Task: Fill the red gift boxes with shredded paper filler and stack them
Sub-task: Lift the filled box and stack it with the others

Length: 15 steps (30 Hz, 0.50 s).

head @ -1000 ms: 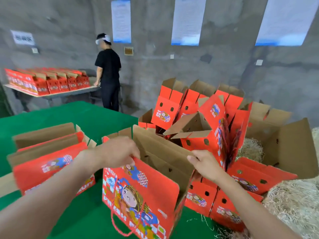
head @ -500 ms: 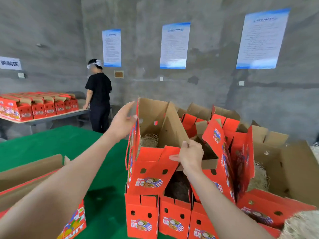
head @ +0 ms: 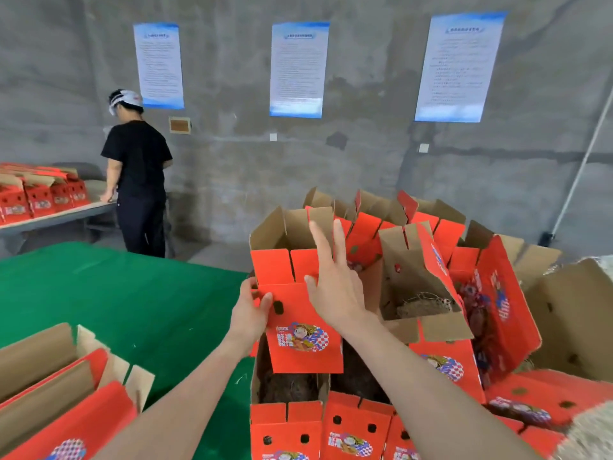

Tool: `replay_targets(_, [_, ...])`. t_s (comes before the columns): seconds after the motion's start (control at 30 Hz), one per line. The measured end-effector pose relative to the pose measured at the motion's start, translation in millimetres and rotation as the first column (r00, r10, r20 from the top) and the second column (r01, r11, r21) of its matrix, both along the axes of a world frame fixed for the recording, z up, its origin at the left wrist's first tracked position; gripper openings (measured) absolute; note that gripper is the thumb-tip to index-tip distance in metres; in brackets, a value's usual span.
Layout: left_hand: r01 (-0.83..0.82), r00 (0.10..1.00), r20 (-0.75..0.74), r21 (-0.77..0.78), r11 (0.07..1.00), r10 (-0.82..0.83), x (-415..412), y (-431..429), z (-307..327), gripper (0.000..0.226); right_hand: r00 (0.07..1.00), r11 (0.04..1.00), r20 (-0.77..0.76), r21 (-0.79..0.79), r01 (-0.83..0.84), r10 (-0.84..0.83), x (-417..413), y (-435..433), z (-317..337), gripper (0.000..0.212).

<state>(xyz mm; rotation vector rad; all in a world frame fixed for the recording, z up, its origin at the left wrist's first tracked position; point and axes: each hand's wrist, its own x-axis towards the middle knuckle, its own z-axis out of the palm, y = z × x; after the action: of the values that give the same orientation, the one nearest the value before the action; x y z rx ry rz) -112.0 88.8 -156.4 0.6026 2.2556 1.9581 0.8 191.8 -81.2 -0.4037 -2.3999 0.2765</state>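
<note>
Left hand (head: 250, 310) pinches the box (head: 302, 330) atop the stack (head: 288, 426) at the right edge of the table (head: 116, 310). Right hand (head: 331, 290) is spread, holding nothing. Stacked boxes show filler (head: 421, 307); spare boxes (head: 66, 393) at the near-left corner look unfilled

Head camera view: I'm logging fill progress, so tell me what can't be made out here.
- Head view: the inside of the red gift box held by the left hand is hidden by its own front wall and the open right hand.
- Head view: the shredded paper filler pile is cut off by the bottom right corner.
- Head view: text on the wall posters is too small to read.
</note>
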Motion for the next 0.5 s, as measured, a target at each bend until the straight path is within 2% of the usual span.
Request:
replay_targets(0.13, [-0.036,0.981,-0.192,-0.107,0.994,0.015,-13,2,-7,0.046,0.978,0.988,0.184,0.133,0.076,-0.100,-14,0,19,0.044])
replay_targets(0.23, [-0.026,0.956,-0.293,-0.122,0.992,-0.011,-15,-7,-5,0.071,0.975,0.981,0.160,0.137,0.135,-0.157,-15,-11,17,0.042])
replay_targets(0.3, [-0.019,0.952,-0.306,-0.080,0.997,-0.006,-16,-17,0,0.072,0.987,0.986,0.093,0.118,0.120,-0.131,-17,-24,19,0.046])
replay_targets(0.4, [0.015,0.962,-0.269,-0.063,0.998,-0.032,-20,-34,11,0.062,0.999,0.991,-0.021,0.134,0.028,-0.026,-23,-49,24,0.045])
replay_targets(0.5, [0.020,0.978,-0.204,-0.091,0.996,-0.038,-23,-53,11,0.071,0.995,0.983,-0.047,0.167,-0.079,0.088,-35,-78,17,0.044])
